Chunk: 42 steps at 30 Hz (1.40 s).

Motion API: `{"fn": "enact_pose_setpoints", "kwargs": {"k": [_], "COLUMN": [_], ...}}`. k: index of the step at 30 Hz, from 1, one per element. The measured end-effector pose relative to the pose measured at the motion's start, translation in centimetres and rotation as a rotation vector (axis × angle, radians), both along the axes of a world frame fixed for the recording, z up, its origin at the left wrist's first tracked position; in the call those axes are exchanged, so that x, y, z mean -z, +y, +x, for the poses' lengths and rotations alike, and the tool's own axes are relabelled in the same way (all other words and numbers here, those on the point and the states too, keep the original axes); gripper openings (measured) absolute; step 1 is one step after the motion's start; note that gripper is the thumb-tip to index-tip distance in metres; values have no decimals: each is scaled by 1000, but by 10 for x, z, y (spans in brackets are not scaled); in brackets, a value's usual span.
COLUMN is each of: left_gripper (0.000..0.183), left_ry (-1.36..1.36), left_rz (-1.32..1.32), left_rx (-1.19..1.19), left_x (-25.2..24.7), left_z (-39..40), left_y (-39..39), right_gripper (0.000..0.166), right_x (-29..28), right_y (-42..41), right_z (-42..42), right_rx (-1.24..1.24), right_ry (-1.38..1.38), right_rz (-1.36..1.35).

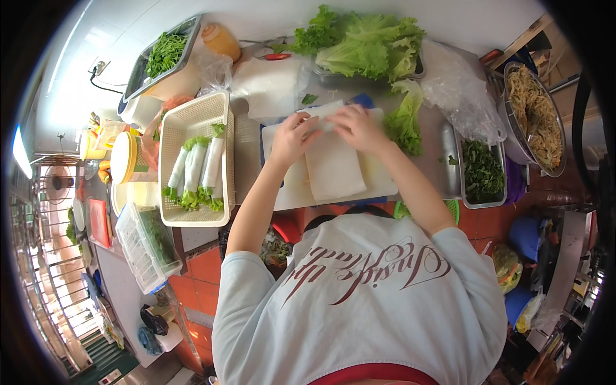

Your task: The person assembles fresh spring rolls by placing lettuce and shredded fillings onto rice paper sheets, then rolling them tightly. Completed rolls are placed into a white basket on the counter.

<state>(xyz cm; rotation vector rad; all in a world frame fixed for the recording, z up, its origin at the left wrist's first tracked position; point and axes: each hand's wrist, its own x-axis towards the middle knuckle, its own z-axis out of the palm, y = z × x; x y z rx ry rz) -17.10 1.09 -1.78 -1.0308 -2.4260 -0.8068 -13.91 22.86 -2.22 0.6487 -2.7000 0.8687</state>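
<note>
On a white cutting board (380,178) lies a stack of white rice paper sheets (335,168). Both hands are at the far end of the stack: my left hand (294,134) at its left, my right hand (355,126) at its right, fingers bent over a pale sheet or roll there. Whether the fingertips pinch it cannot be told. Leafy lettuce (370,48) fills a metal tray beyond the board, and one lettuce leaf (406,118) rests by the board's right edge. Finished white rolls with lettuce ends (196,166) lie in a cream plastic basket (230,159) on the left.
Chopped greens (482,173) fill a metal tray at right, beside a bowl of shredded filling (535,115). A plastic bag (457,91) sits behind the tray. More white sheets (267,84), a red chili (275,57) and a sauce bottle (221,42) are at the back. A clear container (144,245) stands lower left.
</note>
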Motion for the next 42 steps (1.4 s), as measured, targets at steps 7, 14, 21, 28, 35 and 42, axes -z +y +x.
{"fn": "enact_pose_setpoints", "kwargs": {"k": [7,14,21,28,35,42], "left_gripper": [35,28,42,46,45,37], "left_ry": [-446,118,149,-577,-1058,-1187], "left_rz": [44,-262,-218,-428,-328,280], "left_rx": [-23,-240,-82,29,191,231], "left_x": [4,-13,6,-9,-14,-109], "left_z": [-12,-13,7,-80,-143,-90], "left_y": [-5,3,34,36,27,-10], "right_gripper": [27,28,29,16,41,47], "right_x": [10,3,30,-14,2,14], "right_y": [4,13,17,21,-23,-22], "right_z": [-21,-34,-54,12,36,30], "right_rx": [-86,3,177,252,30,143], "right_ry": [-183,-219,-78,-28,10,-162], "right_rz": [-334,-41,-294,-542,71,217]}}
